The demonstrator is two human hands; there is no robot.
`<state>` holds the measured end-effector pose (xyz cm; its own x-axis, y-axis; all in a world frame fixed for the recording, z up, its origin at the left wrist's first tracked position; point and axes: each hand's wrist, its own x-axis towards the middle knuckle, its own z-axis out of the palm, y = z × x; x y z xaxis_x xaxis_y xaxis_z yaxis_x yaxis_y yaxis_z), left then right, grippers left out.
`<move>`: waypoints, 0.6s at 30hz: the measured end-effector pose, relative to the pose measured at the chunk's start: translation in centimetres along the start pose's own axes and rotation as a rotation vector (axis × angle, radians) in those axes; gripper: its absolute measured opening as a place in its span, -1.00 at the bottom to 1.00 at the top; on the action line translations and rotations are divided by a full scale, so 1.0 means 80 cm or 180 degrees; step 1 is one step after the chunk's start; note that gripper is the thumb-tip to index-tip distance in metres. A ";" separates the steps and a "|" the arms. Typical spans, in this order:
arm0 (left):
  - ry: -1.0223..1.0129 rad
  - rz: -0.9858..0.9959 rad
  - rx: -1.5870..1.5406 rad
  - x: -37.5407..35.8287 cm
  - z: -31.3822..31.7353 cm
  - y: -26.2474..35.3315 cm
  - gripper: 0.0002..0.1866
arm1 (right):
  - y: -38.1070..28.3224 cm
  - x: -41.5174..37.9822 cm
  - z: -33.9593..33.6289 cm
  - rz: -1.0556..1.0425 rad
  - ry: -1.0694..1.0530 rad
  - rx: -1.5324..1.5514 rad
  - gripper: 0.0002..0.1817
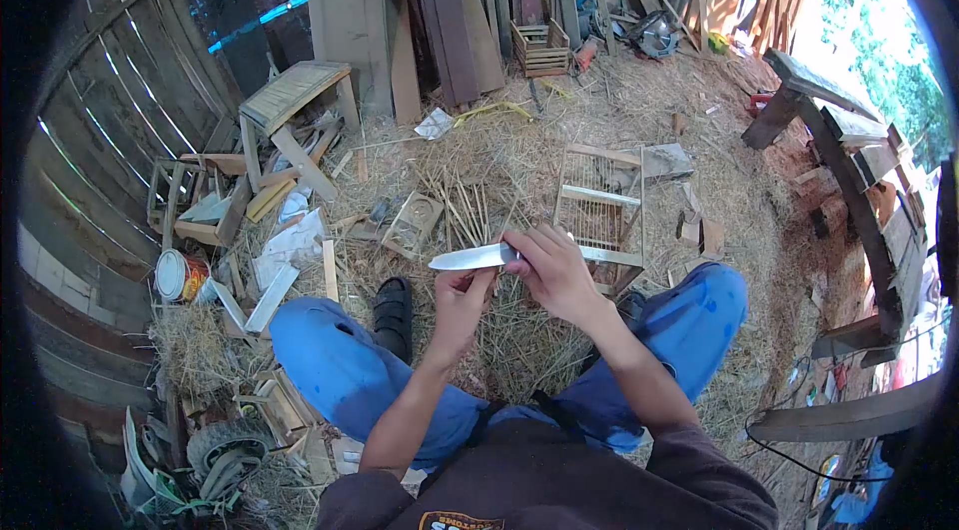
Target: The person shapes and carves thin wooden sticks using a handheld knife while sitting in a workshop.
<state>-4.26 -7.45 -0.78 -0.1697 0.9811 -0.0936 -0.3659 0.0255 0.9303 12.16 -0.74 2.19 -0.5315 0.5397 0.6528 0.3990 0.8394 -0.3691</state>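
On my feed, the right hand [547, 268] grips a broad silver-bladed knife [474, 257]; the left hand [460, 308] pinches beneath, contents unclear. Beyond, slender tan sticks [463, 214] lie loose; a rectangular wooden frame [600, 195] already carries rods.

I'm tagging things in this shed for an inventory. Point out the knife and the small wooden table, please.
Knife [468, 259]: head view, on the blade.
Small wooden table [295, 97]: head view, on the tabletop.

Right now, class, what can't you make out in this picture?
All in the head view:
- Handle of the long, silvery metal knife: hidden by the right hand.
- Whatever the left hand may pinch: hidden by its fingers.
- Yellow lettering on the dark cloth shirt: cut off by the bottom edge.
- Print on the round white-and-red container: too small.
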 end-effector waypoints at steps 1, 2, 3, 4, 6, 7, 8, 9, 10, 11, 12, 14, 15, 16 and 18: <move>-0.0003 0.0026 0.0025 0.001 -0.002 -0.001 -0.85 | 0.001 0.004 -0.005 -0.0060 -0.0012 -0.0069 -0.54; -0.0005 0.0052 0.0048 0.001 -0.005 -0.003 -0.85 | 0.000 0.006 -0.007 -0.0121 -0.0027 -0.0138 -0.52; -0.0010 0.0085 0.0068 0.002 -0.006 -0.002 -0.85 | 0.000 0.007 -0.007 -0.0105 -0.0046 -0.0205 -0.54; -0.0032 0.0070 0.0069 0.000 -0.006 -0.001 -0.85 | 0.000 0.007 -0.007 -0.0093 -0.0062 -0.0278 -0.56; -0.0080 0.0085 0.0071 -0.002 -0.006 0.008 -0.81 | 0.007 0.014 -0.008 0.0071 -0.0119 -0.0455 -0.56; -0.0108 0.0057 0.0049 -0.003 -0.005 0.015 -0.78 | 0.017 0.015 -0.010 0.0239 -0.0168 -0.0549 -0.54; -0.0134 0.0015 0.0027 -0.007 -0.003 0.021 -0.74 | 0.025 0.015 -0.014 0.0418 -0.0224 -0.0641 -0.52; -0.0160 -0.0037 -0.0003 -0.011 -0.002 0.025 -0.71 | 0.034 0.016 -0.021 0.0502 0.0071 -0.0810 -0.63; -0.0257 0.0062 0.0198 -0.012 -0.004 0.023 -0.68 | 0.050 0.013 -0.028 0.0811 0.0403 -0.0826 -0.66; -0.0350 0.0160 0.0398 -0.013 -0.006 0.020 -0.66 | 0.069 0.008 -0.034 0.1116 0.0734 -0.0838 -0.68; -0.0438 0.0261 0.0601 -0.013 -0.008 0.017 -0.63 | 0.070 0.014 -0.040 0.1418 0.1068 -0.0840 -0.69; -0.0324 0.0151 0.0232 -0.009 -0.010 0.012 -0.64 | 0.062 0.012 -0.049 0.1457 0.1025 -0.0709 -0.67; -0.0287 0.0085 0.0052 -0.006 -0.010 0.010 -0.65 | 0.053 0.008 -0.054 0.1492 0.1013 -0.0654 -0.65; -0.0174 0.0017 -0.0058 -0.005 -0.010 0.010 -0.65 | 0.043 0.001 -0.044 0.1225 0.0972 -0.0468 -0.72; 0.0066 -0.0087 -0.0299 0.001 -0.011 0.012 -0.64 | 0.019 -0.006 -0.018 0.0612 0.0465 -0.0106 -0.73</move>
<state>-5.39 -7.51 -0.23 -0.1771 0.9760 -0.1269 -0.4546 0.0332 0.8901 14.09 0.16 2.24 -0.3308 0.6723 0.6623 0.5080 0.7183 -0.4754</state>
